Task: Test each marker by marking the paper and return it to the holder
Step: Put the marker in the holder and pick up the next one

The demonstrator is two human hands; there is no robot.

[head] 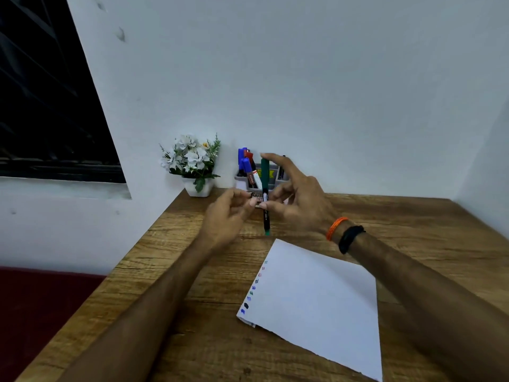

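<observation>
We are looking down at a wooden table (192,271) with both forearms reaching toward the middle of the frame. Our right hand (297,199) is holding a green marker (265,188) upright just above the centre: the index finger is stretching over the top of its cap and the thumb is pressing against the barrel lower down, while the other fingers are fanning out loosely behind it. The marker's green lower end is hanging just above the table, near the far corner of the paper (316,299). Our left hand (231,213) is sitting just to the left of the marker with its fingers curling inward, the fingertips close to the barrel at the printed label; whether they are actually pinching it we cannot tell, since the fingers are overlapping there.

Behind the hands, against the white wall, the grey holder (242,183) is standing with blue and red markers (246,166) leaning in its left side. The paper is lying in the lower right of the frame, and a column of small coloured test marks (253,288) is running down its left edge.

A white pot of white flowers (192,161) is standing left of the holder. Our right wrist is wearing an orange thread (334,227) and a black band (349,238).
</observation>
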